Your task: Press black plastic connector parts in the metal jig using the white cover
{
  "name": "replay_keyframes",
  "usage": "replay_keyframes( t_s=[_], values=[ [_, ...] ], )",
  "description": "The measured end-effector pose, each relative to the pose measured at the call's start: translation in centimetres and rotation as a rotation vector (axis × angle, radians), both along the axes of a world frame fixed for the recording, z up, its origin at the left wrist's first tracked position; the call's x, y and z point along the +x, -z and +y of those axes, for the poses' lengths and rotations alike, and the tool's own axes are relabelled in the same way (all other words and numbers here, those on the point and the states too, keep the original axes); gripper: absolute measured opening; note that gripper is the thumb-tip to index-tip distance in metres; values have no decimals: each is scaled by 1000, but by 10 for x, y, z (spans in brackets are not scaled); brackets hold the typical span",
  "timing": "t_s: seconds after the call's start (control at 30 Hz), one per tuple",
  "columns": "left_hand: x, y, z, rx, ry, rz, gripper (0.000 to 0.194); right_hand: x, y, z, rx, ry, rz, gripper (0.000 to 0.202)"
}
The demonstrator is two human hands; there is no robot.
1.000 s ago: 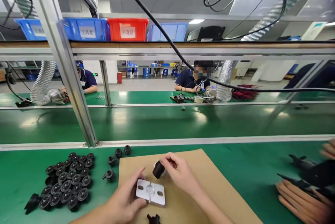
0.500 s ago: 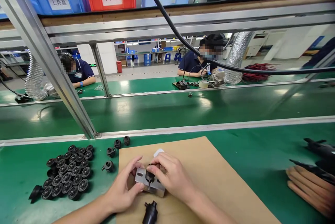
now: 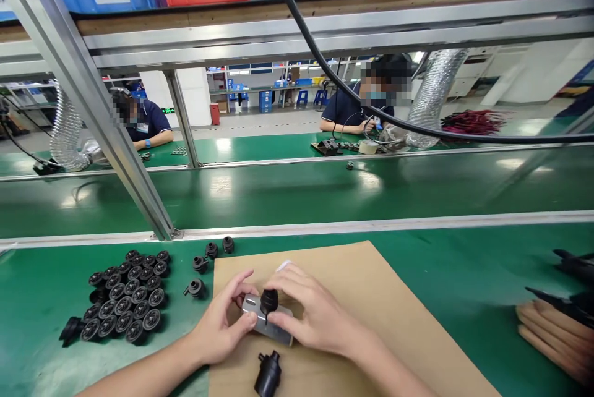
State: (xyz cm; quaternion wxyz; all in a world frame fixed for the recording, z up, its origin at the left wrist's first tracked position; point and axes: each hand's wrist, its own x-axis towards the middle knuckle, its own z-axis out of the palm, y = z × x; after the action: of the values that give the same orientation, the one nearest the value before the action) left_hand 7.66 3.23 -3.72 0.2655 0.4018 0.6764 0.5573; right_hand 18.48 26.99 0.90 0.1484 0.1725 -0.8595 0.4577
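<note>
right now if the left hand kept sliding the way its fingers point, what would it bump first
The left hand points right, across the metal plate it steadies. First in line is the black round part sitting on that plate, then the right hand pinching it. Depth looks close, so contact seems near-immediate.

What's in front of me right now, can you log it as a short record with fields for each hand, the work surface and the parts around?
left hand: grips the left end of the metal plate
right hand: fingertips on the black round part sitting on the plate
work surface: cardboard sheet on the green bench
near edge: black cylindrical part lying loose on the cardboard
left side: cluster of black round parts, four more loose ones beside it
</note>
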Motion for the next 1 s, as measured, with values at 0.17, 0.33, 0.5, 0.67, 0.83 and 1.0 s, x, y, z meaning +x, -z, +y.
replay_keyframes(
  t_s=[0.17,0.33,0.5,0.67,0.83,1.0],
  values=[
    [0,2,-1,2,-1,14,69,2,-2,6,71,7,-57,39],
    [4,3,0,4,-32,38,68,6,3,43,178,106,-161,68],
    [3,10,-1,-70,-124,106,75,0,18,56,313,166,-292,65],
    [3,11,-2,-88,-145,136,78,-2,25,48,302,285,-372,69],
    [6,7,0,-89,-183,138,79,-3,36,46,343,417,-363,59],
    [7,4,2,-107,-244,144,79,-3,44,49,317,414,-374,55]
  ],
)
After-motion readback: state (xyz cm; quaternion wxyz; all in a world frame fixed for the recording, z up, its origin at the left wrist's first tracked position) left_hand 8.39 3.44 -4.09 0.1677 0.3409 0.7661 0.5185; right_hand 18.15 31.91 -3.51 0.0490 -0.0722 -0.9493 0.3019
